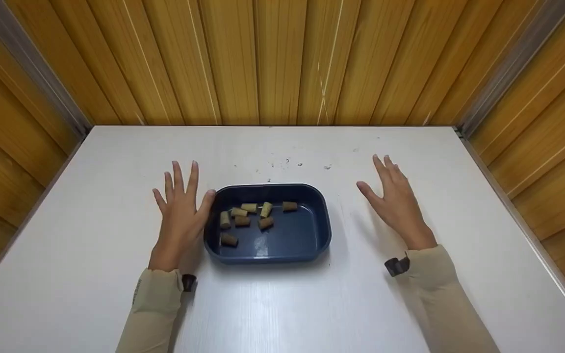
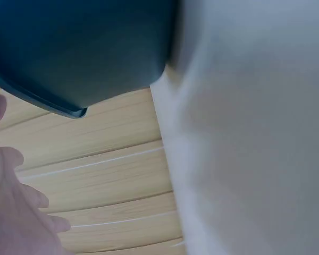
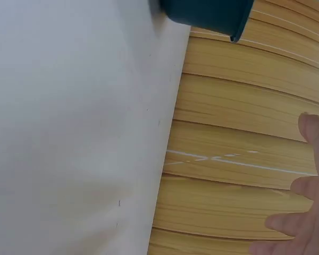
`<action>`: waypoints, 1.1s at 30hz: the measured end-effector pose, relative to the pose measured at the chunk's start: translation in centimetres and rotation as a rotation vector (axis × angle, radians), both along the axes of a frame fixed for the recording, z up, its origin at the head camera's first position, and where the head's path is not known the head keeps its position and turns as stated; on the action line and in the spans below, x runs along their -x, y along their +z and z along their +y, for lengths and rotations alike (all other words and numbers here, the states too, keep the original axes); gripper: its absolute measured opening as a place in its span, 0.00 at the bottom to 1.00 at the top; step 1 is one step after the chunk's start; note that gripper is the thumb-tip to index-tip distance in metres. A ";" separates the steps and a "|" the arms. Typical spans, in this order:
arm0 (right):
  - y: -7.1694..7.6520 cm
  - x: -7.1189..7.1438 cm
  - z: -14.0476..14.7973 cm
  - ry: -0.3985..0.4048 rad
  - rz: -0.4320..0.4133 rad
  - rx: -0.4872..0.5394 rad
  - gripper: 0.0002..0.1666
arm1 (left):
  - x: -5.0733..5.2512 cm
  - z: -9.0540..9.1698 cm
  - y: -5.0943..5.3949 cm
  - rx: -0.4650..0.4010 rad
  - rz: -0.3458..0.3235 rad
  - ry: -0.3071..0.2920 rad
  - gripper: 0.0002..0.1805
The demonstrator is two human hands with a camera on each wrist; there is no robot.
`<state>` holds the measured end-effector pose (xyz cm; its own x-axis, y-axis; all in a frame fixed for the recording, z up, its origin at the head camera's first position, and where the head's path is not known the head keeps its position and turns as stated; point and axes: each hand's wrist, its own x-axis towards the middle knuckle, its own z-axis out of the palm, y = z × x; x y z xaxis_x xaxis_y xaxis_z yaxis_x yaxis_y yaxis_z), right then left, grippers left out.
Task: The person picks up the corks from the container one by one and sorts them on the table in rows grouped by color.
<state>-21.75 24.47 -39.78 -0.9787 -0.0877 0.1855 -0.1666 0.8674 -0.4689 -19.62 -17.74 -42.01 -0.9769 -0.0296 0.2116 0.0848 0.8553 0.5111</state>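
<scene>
A dark blue rectangular tub (image 1: 263,259) rests on the white table, with several corks (image 1: 242,221) lying loose inside, mostly toward its left side. Beside its left wall is my left hand (image 1: 179,215), fingers straight and spread, thumb tip close to the rim; whether it touches cannot be told. My right hand (image 1: 398,206) hovers to the right, apart from the tub, with fingers extended and nothing held. In the left wrist view the tub's outer wall (image 2: 95,58) is near the spread fingers (image 2: 34,196). The right wrist view shows the tub (image 3: 207,13) farther off.
The white table (image 1: 272,304) carries small dark marks (image 1: 299,164) behind the tub. Wood-patterned panels (image 1: 282,63) rise along the back edge and both sides. A dark strap device (image 1: 397,266) sits at the right wrist, another (image 1: 189,282) at the left.
</scene>
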 end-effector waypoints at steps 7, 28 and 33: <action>1.5 1.2 -1.6 0.125 -0.009 0.219 0.31 | 0.2 -0.5 -0.4 -0.557 -0.079 -0.051 0.35; 3.3 4.9 -11.0 0.665 -0.370 0.113 0.20 | 0.2 -0.9 -5.0 -1.558 -0.312 -0.274 0.35; 3.1 5.3 -12.9 0.697 -0.400 0.057 0.19 | 0.4 -0.6 -5.1 -1.520 -0.321 -0.292 0.36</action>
<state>-27.06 11.58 -36.66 -0.6959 -0.7034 -0.1450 -0.4702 0.5988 -0.6483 -20.03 -18.30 -47.10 -0.9832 0.1765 -0.0472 -0.1274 -0.4771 0.8696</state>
